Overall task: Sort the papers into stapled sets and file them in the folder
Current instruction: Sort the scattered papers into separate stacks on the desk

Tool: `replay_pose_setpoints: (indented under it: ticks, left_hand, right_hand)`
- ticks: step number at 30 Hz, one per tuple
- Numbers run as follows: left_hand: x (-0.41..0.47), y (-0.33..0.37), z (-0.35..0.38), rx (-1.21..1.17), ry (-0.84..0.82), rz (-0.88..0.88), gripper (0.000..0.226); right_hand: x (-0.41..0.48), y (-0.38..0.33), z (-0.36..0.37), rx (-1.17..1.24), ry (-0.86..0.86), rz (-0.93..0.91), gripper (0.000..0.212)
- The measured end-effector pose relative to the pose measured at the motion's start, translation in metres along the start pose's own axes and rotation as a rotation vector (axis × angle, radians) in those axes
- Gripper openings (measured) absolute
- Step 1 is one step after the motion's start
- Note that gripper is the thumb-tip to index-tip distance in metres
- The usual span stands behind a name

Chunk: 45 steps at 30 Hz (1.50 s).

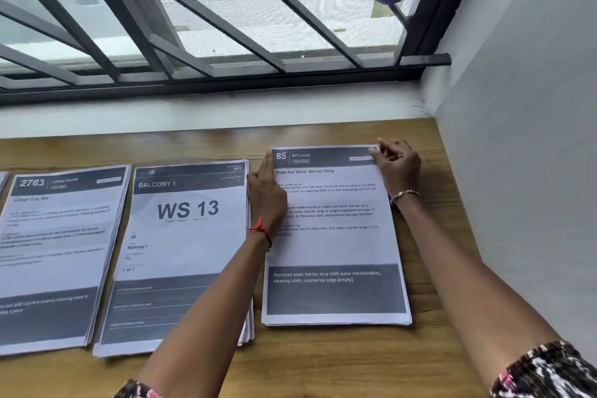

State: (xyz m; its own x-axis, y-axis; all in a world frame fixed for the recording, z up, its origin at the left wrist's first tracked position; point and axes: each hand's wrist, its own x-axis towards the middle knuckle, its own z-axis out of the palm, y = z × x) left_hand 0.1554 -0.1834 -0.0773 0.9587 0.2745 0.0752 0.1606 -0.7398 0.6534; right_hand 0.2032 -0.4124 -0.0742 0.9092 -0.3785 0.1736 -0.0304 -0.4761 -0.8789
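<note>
My right hand (395,168) pinches the far right corner of the kitchen stack (336,249) on the table (323,362); my left hand (266,197), fingers straight, lies along its long left edge.

The left hand (265,200) hides the line starts on the 85 KITCHEN stack (332,245) from me. The right hand (395,168) covers its top right corner; I cannot tell whether the fingers (384,147) pinch a sheet. The left forearm (200,310) blocks the lower right corner of the WS 13 stack (184,245). The 2763 stack (55,255) runs off the left edge, its body text too blurred to read.
</note>
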Motion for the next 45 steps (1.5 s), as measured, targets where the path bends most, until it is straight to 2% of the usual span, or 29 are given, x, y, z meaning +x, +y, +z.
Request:
replay_pose_setpoints:
  ticks: [3, 12, 17, 19, 22, 27, 35, 38, 42, 45]
  left_hand:
    - [0.001, -0.001, 0.000, 0.007, -0.008, -0.013, 0.079]
    - [-0.003, 0.004, -0.003, 0.021, 0.004, -0.002, 0.077]
    - [0.002, 0.004, -0.006, -0.078, -0.057, -0.017, 0.051]
    - [-0.001, 0.004, -0.010, -0.153, -0.098, -0.043, 0.047]
    - [-0.023, 0.002, -0.022, -0.294, -0.117, 0.008, 0.047]
    - [-0.075, -0.009, -0.040, -0.454, -0.111, 0.047, 0.046]
    - [-0.124, -0.023, -0.051, -0.572, -0.143, -0.045, 0.047]
    - [-0.131, -0.023, -0.051, -0.596, -0.157, -0.060, 0.047]
    - [-0.135, -0.018, -0.052, -0.567, -0.159, -0.064, 0.051]
    - [-0.137, -0.016, -0.052, -0.505, -0.146, -0.043, 0.058]
  right_hand:
    - [0.001, 0.003, 0.000, 0.017, -0.002, 0.017, 0.029]
    - [0.000, 0.002, -0.002, 0.018, -0.004, 0.005, 0.025]
    - [-0.005, -0.007, -0.006, 0.030, -0.002, 0.051, 0.021]
    - [-0.012, -0.011, -0.010, 0.060, 0.002, 0.099, 0.021]
    - [-0.028, -0.017, -0.020, 0.152, -0.024, 0.166, 0.027]
    - [-0.075, -0.026, -0.048, 0.254, -0.179, 0.239, 0.037]
    - [-0.161, -0.020, -0.087, 0.219, -0.339, 0.252, 0.051]
    - [-0.181, -0.015, -0.090, 0.126, -0.305, 0.207, 0.062]
    - [-0.187, -0.022, -0.088, 0.038, -0.285, 0.142, 0.055]
    - [-0.186, -0.023, -0.088, 0.007, -0.307, 0.158, 0.070]
